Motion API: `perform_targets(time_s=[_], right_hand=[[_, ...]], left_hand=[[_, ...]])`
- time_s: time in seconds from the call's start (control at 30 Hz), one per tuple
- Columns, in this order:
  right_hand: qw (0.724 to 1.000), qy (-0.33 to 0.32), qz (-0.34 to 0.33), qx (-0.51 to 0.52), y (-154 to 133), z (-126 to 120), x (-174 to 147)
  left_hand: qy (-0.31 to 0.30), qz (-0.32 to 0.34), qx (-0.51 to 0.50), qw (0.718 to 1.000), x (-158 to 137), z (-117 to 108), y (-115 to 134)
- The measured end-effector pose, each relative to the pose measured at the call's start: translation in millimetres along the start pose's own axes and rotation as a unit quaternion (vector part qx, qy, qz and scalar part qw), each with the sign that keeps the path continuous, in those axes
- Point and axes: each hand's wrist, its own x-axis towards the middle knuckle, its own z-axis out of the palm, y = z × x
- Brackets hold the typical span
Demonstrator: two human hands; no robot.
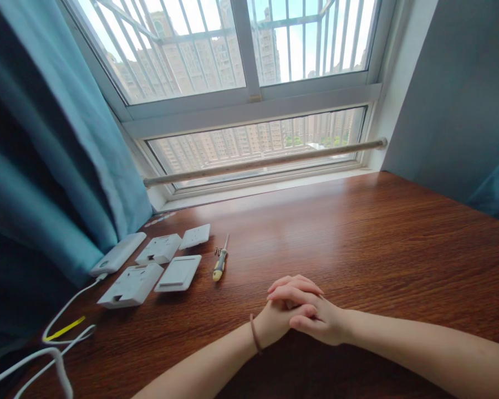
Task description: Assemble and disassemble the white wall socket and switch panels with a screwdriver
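Note:
My left hand [274,320], with a brown band round its wrist, rests on the wooden table near the front. Over it lies my right hand [325,320], and the two are clasped together with no object visible in them. A screwdriver [220,266] with a yellow and grey handle lies to their left. Beside its shaft is a small cluster of screws [218,251]. Further left are a white switch panel [178,273], a white socket panel [195,236] and two white mounting boxes, the far one [159,249] and the near one [131,286].
A white box-shaped device [120,254] with a white cable [71,300] stands by the blue curtain [81,111]. A yellow strip [66,329] touches the cable. Behind the wooden table [357,238] runs a rail [266,162] before the window.

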Motion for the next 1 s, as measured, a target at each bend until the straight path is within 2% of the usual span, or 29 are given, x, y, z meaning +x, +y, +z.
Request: perform_targets(time_s=[0.07, 0.27, 0.5, 1.0], right_hand=[[1.000, 0.002, 0.003, -0.001, 1.0, 0.4, 0.3], [1.000, -0.009, 0.022, -0.016, 0.1, -0.7, 2.4], [0.999, -0.006, 0.027, -0.018, -1.3, -1.4, 3.1], [0.999, -0.010, 0.042, -0.016, -0.6, -1.3, 3.3]], left_hand=[[0.011, -0.001, 0.003, 1.000, 0.8, 0.5, 0.7], [0.006, -0.067, 0.021, 0.998, 3.6, -0.2, 13.9], [0.001, -0.099, 0.023, 0.995, 3.5, -0.4, 17.7], [0.012, -0.106, 0.020, 0.994, 3.6, -1.6, 19.3]])
